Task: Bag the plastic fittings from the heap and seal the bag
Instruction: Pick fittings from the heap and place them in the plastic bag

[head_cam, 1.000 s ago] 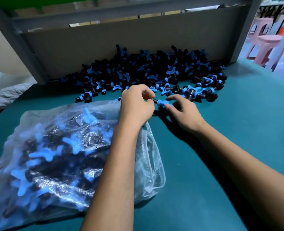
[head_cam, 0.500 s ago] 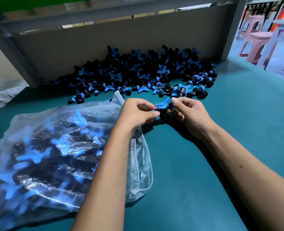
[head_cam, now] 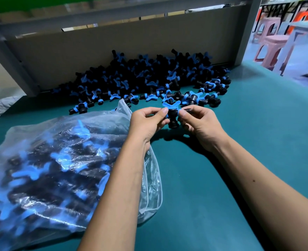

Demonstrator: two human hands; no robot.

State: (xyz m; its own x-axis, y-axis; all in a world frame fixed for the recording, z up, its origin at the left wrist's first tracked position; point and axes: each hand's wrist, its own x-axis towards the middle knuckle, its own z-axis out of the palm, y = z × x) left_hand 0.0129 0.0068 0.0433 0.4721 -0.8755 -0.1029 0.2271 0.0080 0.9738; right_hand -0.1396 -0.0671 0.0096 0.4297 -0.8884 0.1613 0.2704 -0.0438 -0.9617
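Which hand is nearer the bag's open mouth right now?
Left. The left hand sits right beside the bag mouth, its forearm lying over the bag. The right hand is farther right, across the held fitting.

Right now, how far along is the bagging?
Done: the clear bag on the left already holds many fittings. In hand: the left hand and the right hand pinch a single black and blue fitting between them above the green table. Left: a large heap remains against the back panel, and the bag's mouth looks unsealed.
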